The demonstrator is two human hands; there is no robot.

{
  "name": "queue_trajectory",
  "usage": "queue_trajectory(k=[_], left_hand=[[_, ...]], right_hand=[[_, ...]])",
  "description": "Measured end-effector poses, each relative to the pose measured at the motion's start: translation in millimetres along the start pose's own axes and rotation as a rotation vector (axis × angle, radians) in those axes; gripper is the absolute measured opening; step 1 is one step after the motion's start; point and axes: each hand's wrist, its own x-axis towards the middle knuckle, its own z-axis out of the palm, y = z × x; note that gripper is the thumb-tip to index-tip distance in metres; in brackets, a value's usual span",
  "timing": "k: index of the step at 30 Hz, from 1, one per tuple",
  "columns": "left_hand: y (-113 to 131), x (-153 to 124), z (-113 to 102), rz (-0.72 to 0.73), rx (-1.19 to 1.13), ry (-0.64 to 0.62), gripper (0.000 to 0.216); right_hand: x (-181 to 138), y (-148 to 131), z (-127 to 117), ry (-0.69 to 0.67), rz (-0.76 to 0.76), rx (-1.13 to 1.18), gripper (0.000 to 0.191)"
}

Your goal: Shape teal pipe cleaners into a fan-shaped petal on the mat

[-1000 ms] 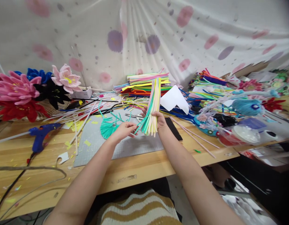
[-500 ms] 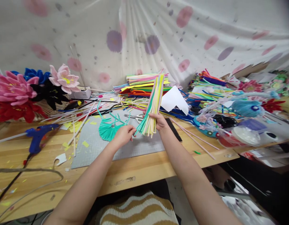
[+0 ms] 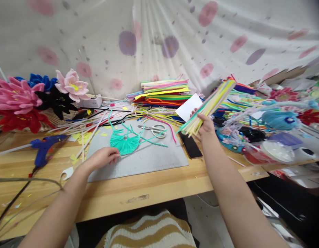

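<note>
A bundle of pipe cleaners (image 3: 216, 100) in yellow, cream, green and lilac is gripped in my right hand (image 3: 206, 124), held tilted up to the right above the table. My left hand (image 3: 109, 156) is at the left part of the grey cutting mat (image 3: 159, 162), its fingers loosely bent with nothing visible in them. Beside its fingertips is a teal fan-shaped pipe-cleaner piece (image 3: 125, 145), with loose ends at the top. Loose teal pipe cleaners (image 3: 152, 140) lie crossed to its right, close to a pair of scissors (image 3: 159, 131).
A black phone (image 3: 190, 146) lies right of the mat. Stacked pipe cleaners (image 3: 161, 94) and white paper (image 3: 188, 106) are behind. To the left are a blue glue gun (image 3: 47, 148) with its cord and fuzzy flowers (image 3: 19, 96). A blue fuzzy piece (image 3: 278, 120) stands right.
My right hand has carried the bundle to the right and tilted it. My left hand has moved left, away from the bundle. The scissors and phone now show more fully.
</note>
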Motion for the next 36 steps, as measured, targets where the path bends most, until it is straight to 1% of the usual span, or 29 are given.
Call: queue_trajectory(k=[3, 5, 8, 11, 13, 15, 17, 19, 20, 21, 23, 24, 26, 28, 29, 30, 31, 33, 34, 36], left_hand=[[-15.5, -11.8, -13.6, -0.056, 0.007, 0.038, 0.030], [-18.6, -14.6, -19.4, -0.096, 0.074, 0.089, 0.030], [-15.9, -10.9, -22.9, -0.100, 0.222, 0.184, 0.029], [-14.3, -4.5, -22.7, -0.083, 0.342, 0.230, 0.026], [-14.2, -2.3, -22.3, -0.090, 0.422, 0.275, 0.025], [-9.8, -1.4, -21.3, -0.096, 0.493, 0.376, 0.026], [3.4, 0.7, -17.0, -0.092, 0.505, 0.508, 0.032], [26.1, 6.5, -6.3, -0.081, 0.411, 0.605, 0.030], [39.8, 11.2, 1.8, -0.055, 0.328, 0.624, 0.027], [53.9, 17.1, 11.4, 0.004, 0.224, 0.603, 0.024], [80.4, 31.3, 33.0, 0.161, -0.011, 0.511, 0.022], [91.3, 38.8, 43.5, 0.211, -0.127, 0.476, 0.023], [106.9, 52.1, 60.6, 0.253, -0.340, 0.422, 0.027], [114.4, 61.4, 70.6, 0.259, -0.487, 0.336, 0.023], [115.5, 64.3, 73.0, 0.254, -0.534, 0.320, 0.021], [115.5, 66.2, 74.1, 0.247, -0.558, 0.334, 0.020], [114.5, 67.2, 74.3, 0.243, -0.559, 0.374, 0.019], [111.7, 67.0, 73.3, 0.249, -0.503, 0.469, 0.019], [110.5, 66.0, 72.7, 0.255, -0.466, 0.490, 0.019], [109.6, 63.1, 71.9, 0.263, -0.416, 0.457, 0.017]], right_hand=[[7.6, -5.1, -9.7, 0.003, -0.049, 0.014, 0.021], [6.6, -2.1, -10.1, -0.016, -0.039, 0.000, 0.021], [-1.2, 8.8, -2.2, -0.030, 0.002, -0.025, 0.024], [-11.4, 18.8, 9.4, -0.057, 0.033, -0.031, 0.027], [-18.5, 22.8, 16.9, -0.099, 0.067, -0.025, 0.030], [-26.1, 26.6, 24.8, -0.155, 0.126, -0.006, 0.032], [-34.5, 32.4, 34.3, -0.219, 0.189, 0.030, 0.034], [-43.3, 40.9, 45.7, -0.286, 0.224, 0.072, 0.037], [-47.7, 45.8, 51.8, -0.323, 0.240, 0.084, 0.038], [-52.0, 50.8, 57.9, -0.358, 0.258, 0.092, 0.038], [-60.1, 59.6, 69.2, -0.435, 0.297, 0.097, 0.040], [-63.8, 63.1, 74.1, -0.472, 0.307, 0.100, 0.041], [-70.4, 67.6, 81.7, -0.527, 0.306, 0.115, 0.043], [-75.4, 69.6, 86.8, -0.543, 0.295, 0.141, 0.045], [-77.1, 70.0, 88.5, -0.540, 0.295, 0.152, 0.044], [-78.3, 70.3, 89.8, -0.535, 0.301, 0.161, 0.043], [-78.9, 70.6, 90.7, -0.532, 0.315, 0.166, 0.041], [-79.0, 71.8, 91.6, -0.537, 0.343, 0.179, 0.037], [-78.6, 72.9, 91.7, -0.549, 0.357, 0.191, 0.036], [-77.4, 75.8, 91.1, -0.586, 0.382, 0.226, 0.035]])
